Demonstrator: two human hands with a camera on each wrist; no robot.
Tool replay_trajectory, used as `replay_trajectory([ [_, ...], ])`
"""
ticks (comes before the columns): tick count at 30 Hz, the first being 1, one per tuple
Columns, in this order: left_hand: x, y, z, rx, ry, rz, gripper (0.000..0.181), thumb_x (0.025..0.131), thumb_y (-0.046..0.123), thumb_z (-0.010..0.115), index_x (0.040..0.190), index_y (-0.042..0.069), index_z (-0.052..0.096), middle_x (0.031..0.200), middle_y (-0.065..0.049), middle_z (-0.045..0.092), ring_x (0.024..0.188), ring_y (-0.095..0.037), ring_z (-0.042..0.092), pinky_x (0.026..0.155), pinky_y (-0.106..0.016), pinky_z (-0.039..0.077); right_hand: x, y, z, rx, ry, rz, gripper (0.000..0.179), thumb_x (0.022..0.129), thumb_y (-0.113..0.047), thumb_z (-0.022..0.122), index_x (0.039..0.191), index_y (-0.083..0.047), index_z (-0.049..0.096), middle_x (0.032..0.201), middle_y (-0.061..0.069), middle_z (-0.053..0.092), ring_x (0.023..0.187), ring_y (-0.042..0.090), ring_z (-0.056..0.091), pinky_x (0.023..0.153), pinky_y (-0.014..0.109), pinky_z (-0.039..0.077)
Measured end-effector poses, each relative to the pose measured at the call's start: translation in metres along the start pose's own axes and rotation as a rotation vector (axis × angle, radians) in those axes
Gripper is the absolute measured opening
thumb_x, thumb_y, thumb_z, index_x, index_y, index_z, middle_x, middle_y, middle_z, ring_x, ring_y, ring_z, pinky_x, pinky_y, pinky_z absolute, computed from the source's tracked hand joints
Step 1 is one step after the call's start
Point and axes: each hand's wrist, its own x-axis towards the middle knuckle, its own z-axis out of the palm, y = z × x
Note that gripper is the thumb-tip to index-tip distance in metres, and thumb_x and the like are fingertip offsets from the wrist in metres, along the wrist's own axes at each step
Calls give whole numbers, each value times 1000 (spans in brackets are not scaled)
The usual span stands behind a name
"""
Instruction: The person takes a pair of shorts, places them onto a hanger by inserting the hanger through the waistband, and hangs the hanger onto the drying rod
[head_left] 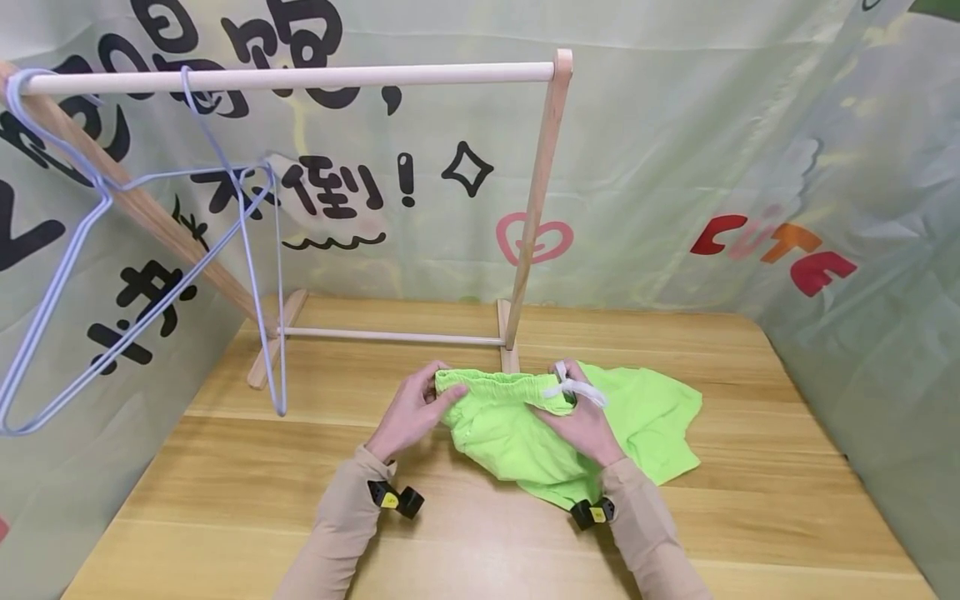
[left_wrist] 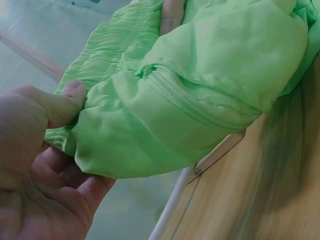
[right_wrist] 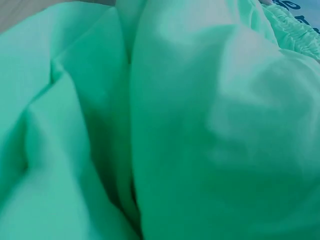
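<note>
Head view: lime-green shorts point(head_left: 498, 446) sit on the near side of the clothes rack point(head_left: 537, 200), just in front of its right foot. Elastic waistband point(head_left: 491, 386) is held up along its rear edge, facing the rack. Rest of the fabric drapes down onto the wood table point(head_left: 480, 554) and spreads out right of the rack foot, creased

Left hand point(head_left: 408, 414): pinching the waistband's left end, thumb on the near face, fingers behind; left wrist view agrees, and shows a stitched seam on the fabric next to the grip

Right hand point(head_left: 587, 427): gripping the waistband's right end, thumb on the near face. White drawstring point(head_left: 581, 388) hangs loosely looped by that hand. Right wrist view is mostly filled by folded green cloth, so no help on that grip

Rack: two pale-blue hangers hang from its top bar point(head_left: 420, 75), one at the far left end point(head_left: 103, 188), the other just right of it; both bare. Printed curtain point(head_left: 645, 167) with lettering behind the rack. Dark wrist cameras point(head_left: 409, 502) on both beige sleeves point(head_left: 337, 517), nearer than the rack
</note>
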Motion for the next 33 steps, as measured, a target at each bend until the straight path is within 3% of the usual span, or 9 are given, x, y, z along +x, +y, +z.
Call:
replay_trajectory([
  [4, 0, 2, 0, -12, 13, 15, 16, 101, 21, 62, 105, 7, 59, 71, 3, 44, 60, -7, 40, 56, -18, 37, 2, 1, 1, 70, 33, -79, 47, 75, 8, 81, 109, 5, 49, 102, -4, 52, 94, -3, 51, 90, 8, 47],
  [8, -1, 3, 1, -37, 57, 31, 18, 103, 21, 57, 95, 6, 53, 72, 2, 41, 62, -7, 39, 57, -18, 37, 3, 4, 3, 88, 85, -161, 53, 72, 14, 81, 111, 10, 45, 107, 4, 54, 96, -2, 50, 87, 9, 47],
  [13, -1, 5, -1, -105, 124, 92, 17, 104, 16, 54, 95, 2, 50, 73, 1, 40, 58, -5, 38, 52, -17, 35, 2, 6, 2, 87, 83, -81, 59, 75, 11, 81, 120, 7, 43, 113, 9, 53, 90, 1, 49, 74, 15, 44],
  [17, -2, 9, -4, -139, 157, 144, 13, 105, 12, 51, 108, 0, 56, 80, -5, 49, 57, -3, 41, 49, -18, 39, 2, 5, 2, 149, 37, -18, 56, 76, 9, 80, 111, 4, 36, 123, 15, 52, 98, 6, 52, 81, 16, 48],
  [21, -2, 12, -7, -189, 201, 190, 19, 104, 6, 50, 119, -3, 56, 99, -18, 61, 69, -4, 55, 59, -20, 51, 2, 4, 1, 190, -2, 22, 62, 76, 4, 82, 108, 1, 29, 131, 18, 50, 107, 12, 52, 88, 17, 46],
  [26, -3, 14, -10, -214, 318, 252, 22, 99, -6, 51, 119, -5, 59, 116, -22, 64, 91, -4, 59, 79, -17, 51, 2, 6, 0, 107, -17, -68, 70, 77, -1, 84, 127, 0, 35, 130, 17, 53, 102, 11, 50, 86, 24, 42],
  [29, -3, 16, -11, -237, 396, 294, 27, 92, -16, 51, 115, -8, 61, 116, -14, 67, 101, -4, 60, 90, -18, 51, 2, 8, -1, 52, -18, -118, 68, 80, 0, 80, 134, -1, 38, 132, 17, 54, 98, 12, 50, 86, 25, 43],
  [33, -4, 17, -12, -265, 483, 330, 32, 84, -23, 49, 111, -11, 62, 112, 10, 68, 106, -3, 62, 94, -18, 52, 2, 11, -3, -29, -30, -146, 53, 88, -4, 73, 134, -2, 47, 129, 14, 58, 99, 13, 52, 91, 30, 43],
])
